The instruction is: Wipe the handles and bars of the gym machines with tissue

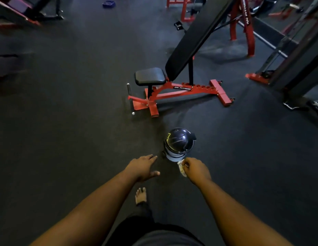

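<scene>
dark rubber floor (65,121) all round, red-framed bench (177,89) ahead, no hand on it, bars judged not yet wiped. closer in, a dark helmet (178,143) on the floor. left hand (143,168) spread flat, holding nothing. right hand (195,170) curled, pinching crumpled tissue (182,167) just beside the helmet. wiping judged mostly ahead.

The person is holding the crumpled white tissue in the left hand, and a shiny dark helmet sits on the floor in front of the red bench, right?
Not quite. The head view shows the crumpled white tissue in the right hand; the left hand is open and holds nothing. The shiny dark helmet does sit on the floor in front of the red bench.
</scene>
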`<state>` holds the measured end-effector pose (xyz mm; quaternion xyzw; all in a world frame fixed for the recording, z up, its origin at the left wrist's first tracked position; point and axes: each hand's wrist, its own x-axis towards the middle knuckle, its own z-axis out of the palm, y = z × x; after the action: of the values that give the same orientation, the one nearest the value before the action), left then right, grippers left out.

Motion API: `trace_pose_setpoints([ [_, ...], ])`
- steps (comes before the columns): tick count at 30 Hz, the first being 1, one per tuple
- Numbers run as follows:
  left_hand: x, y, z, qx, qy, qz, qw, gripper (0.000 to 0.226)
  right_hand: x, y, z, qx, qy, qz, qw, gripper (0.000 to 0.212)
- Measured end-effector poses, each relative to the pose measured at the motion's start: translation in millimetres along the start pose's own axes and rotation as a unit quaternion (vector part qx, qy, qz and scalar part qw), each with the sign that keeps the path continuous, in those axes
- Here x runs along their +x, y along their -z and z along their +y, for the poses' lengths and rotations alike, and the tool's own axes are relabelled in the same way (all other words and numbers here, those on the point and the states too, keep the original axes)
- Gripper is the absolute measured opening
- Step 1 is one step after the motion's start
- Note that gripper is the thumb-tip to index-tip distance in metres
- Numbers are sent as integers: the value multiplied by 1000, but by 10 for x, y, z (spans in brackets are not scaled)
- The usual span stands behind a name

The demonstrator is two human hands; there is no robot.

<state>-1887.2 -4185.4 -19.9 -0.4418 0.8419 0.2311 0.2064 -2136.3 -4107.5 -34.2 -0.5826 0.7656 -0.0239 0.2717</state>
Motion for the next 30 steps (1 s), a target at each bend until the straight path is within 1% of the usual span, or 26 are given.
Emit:
trace_pose_setpoints([
  [6,1084,832,-701,3,-18,-37,999,86,1051,264,-259,-1,-59,-22,998,18],
  [9,1504,1132,-882,11,-31,-64,997,85,1492,331,-362,25,-84,-23,996,16],
  [14,2427,1456,-1105,58,-66,-86,992,86,2329,333,-365,68,-126,-30,989,20],
  [18,3075,1652,-1175,88,-76,-116,986,84,2908,308,-226,96,-162,-39,981,19],
  [21,3532,1769,-1179,112,-84,-159,977,84,3277,279,-69,130,-208,-52,968,16],
  [24,3908,1864,-1139,128,-102,-192,968,84,3530,249,25,162,-244,-67,954,16],
  [28,4334,1916,-1077,138,-128,-212,959,84,3794,175,106,189,-286,-74,937,14],
  [30,4502,1911,-1070,139,-137,-230,954,84,3903,98,131,200,-303,-61,930,16],
])
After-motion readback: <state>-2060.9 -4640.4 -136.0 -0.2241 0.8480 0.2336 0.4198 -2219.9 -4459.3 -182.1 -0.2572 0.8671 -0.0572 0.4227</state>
